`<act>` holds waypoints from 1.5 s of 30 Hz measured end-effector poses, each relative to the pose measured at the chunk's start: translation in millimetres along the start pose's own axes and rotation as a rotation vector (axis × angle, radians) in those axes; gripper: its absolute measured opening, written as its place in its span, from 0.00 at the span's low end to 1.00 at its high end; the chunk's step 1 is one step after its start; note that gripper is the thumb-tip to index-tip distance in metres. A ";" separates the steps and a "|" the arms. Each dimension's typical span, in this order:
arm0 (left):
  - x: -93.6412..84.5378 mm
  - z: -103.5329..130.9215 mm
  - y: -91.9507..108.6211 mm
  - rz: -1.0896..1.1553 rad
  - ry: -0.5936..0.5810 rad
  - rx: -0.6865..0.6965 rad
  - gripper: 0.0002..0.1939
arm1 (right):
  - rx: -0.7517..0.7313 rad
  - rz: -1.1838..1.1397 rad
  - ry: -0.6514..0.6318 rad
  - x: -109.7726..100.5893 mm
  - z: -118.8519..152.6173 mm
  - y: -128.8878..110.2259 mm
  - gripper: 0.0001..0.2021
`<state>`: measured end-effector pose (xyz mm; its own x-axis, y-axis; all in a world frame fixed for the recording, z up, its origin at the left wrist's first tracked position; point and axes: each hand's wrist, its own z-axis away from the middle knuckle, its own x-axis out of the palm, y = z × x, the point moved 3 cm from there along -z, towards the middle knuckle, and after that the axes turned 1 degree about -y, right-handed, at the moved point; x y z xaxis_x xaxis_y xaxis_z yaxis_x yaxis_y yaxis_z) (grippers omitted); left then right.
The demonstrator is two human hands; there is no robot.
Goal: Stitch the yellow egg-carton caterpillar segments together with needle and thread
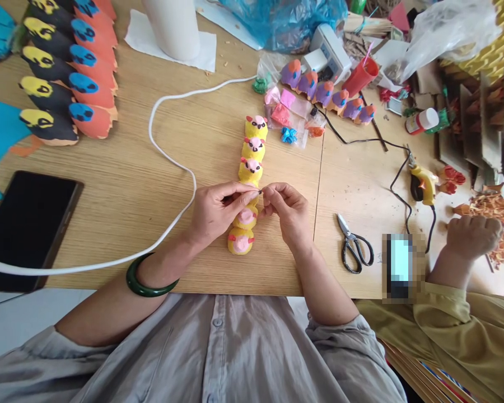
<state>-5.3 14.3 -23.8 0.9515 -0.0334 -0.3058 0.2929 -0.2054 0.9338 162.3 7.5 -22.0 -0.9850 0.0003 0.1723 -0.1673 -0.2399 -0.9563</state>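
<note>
Yellow figures (258, 150): three beyond left fingers (244, 198) and right fingers (279, 197), pinching a dark bit (260, 192), are black-eyed; two this side, eyeless.

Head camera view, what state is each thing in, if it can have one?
Farthest three yellow figures, black eye marks on.
Nearest two yellow figures, no black marks visible.
Left hand, thumb and forefinger pinched at a tiny dark piece.
Right hand, fingertips gathered beside it, grip unclear.
Scissors, lying unheld.
Yellow glue gun, lying on its side, unheld.
Black phone, screen dark.
Small bottle, capped.
</note>
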 end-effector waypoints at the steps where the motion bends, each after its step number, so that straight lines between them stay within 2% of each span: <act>1: -0.1 0.1 0.2 0.001 -0.001 -0.004 0.11 | -0.003 -0.001 0.004 0.1 0.3 -0.1 0.17; 7: 0.0 0.4 1.7 -0.006 -0.007 -0.017 0.11 | -0.040 -0.015 -0.017 2.7 2.6 -1.2 0.16; 13: 0.1 0.0 1.7 0.019 -0.008 -0.005 0.10 | -0.047 0.009 -0.011 2.7 2.6 -2.4 0.18; 18: -0.6 0.3 3.5 0.039 -0.042 -0.049 0.16 | -0.064 0.010 0.033 0.4 1.1 -1.9 0.17; 22: -3.1 -0.2 3.9 0.022 -0.002 -0.068 0.18 | -0.098 -0.001 0.069 -4.7 -4.2 4.8 0.15; 27: -8.0 -5.2 -0.8 0.023 0.071 -0.097 0.19 | -0.038 0.022 0.082 -7.2 -9.6 13.7 0.15; 35: -11.9 -12.6 -4.3 0.024 -0.008 -0.030 0.14 | -0.030 -0.026 0.061 -2.3 -9.1 15.4 0.16; 45: -8.8 -5.8 -1.9 -0.026 -0.013 0.018 0.13 | 0.051 -0.100 0.009 2.2 -5.2 11.2 0.19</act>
<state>-13.7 20.6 -21.8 0.9424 -0.0406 -0.3320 0.3152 -0.2237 0.9223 158.1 9.8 -33.5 -0.9640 0.0350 0.2635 -0.2622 -0.2878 -0.9211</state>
